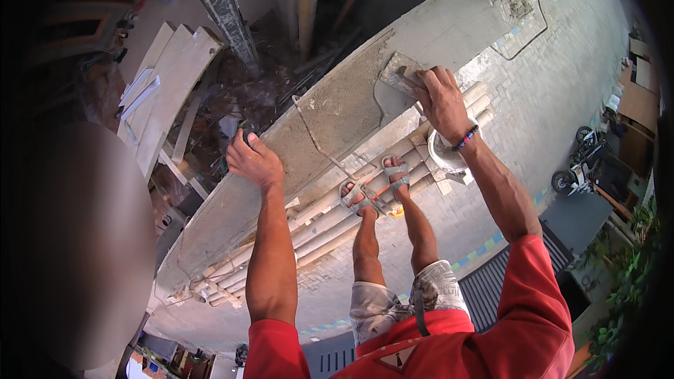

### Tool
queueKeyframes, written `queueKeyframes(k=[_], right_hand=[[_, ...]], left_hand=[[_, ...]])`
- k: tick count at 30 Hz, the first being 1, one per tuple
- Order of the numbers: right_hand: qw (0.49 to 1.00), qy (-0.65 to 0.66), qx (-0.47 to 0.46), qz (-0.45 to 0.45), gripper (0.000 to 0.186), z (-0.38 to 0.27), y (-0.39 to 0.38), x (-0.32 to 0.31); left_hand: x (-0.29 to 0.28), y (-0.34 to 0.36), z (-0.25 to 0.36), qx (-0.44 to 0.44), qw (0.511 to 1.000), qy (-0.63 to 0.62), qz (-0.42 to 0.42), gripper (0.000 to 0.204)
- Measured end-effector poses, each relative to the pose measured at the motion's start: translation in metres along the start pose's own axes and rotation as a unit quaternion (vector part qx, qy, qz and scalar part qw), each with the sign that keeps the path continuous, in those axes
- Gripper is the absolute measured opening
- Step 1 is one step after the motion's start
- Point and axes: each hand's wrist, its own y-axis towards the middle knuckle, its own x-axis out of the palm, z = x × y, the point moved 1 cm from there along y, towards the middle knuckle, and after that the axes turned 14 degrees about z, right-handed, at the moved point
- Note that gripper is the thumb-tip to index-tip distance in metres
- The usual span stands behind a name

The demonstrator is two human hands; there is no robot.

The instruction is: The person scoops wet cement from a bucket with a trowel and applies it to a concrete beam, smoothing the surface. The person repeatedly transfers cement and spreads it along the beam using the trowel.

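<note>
My right hand [442, 102] is closed round the handle of a plastering trowel [401, 74]. The trowel's flat, mortar-smeared blade lies against the grey plastered wall [337, 102], beside a patch of smoother, wetter-looking mortar. Over at the wall's far left edge, my left hand [256, 163] has its fingers curled. A small dark thing [248, 138] shows between its thumb and fingers; I cannot make out what it is. Below my right wrist is a white bucket [447, 153], partly hidden by that arm.
My sandalled feet stand on bundled bamboo poles [330, 231] along the wall. A thin rod [312, 130] crosses the wall's face; a bent wire [540, 17] hangs farther right. Boards [172, 91] lean beyond the wall. A motorbike [579, 161] stands on the paving at right.
</note>
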Motion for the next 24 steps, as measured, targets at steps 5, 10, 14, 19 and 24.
queueKeyframes(k=[5,10,14,19,24], right_hand=[[0.972,-0.091,0.189,0.103,0.027,0.056,-0.036,-0.045],[0.986,0.009,0.153,0.069,0.033,0.007,-0.076,-0.048],[0.994,0.076,-0.071,-0.036,0.034,-0.032,-0.059,0.001],[0.998,-0.006,-0.06,0.004,0.027,-0.012,-0.006,0.024],[0.989,-0.06,0.072,0.115,0.03,0.057,0.031,-0.011]], left_hand=[[-0.003,0.003,0.004,-0.001,1.0,0.017,-0.003,0.044],[-0.006,0.005,0.007,-0.002,1.0,0.017,-0.011,0.043],[-0.001,0.004,0.005,0.004,1.0,0.012,0.0,0.044],[0.001,0.002,0.0,0.004,1.0,0.024,0.0,0.047],[0.001,0.002,0.0,0.001,1.0,0.009,-0.006,0.046]])
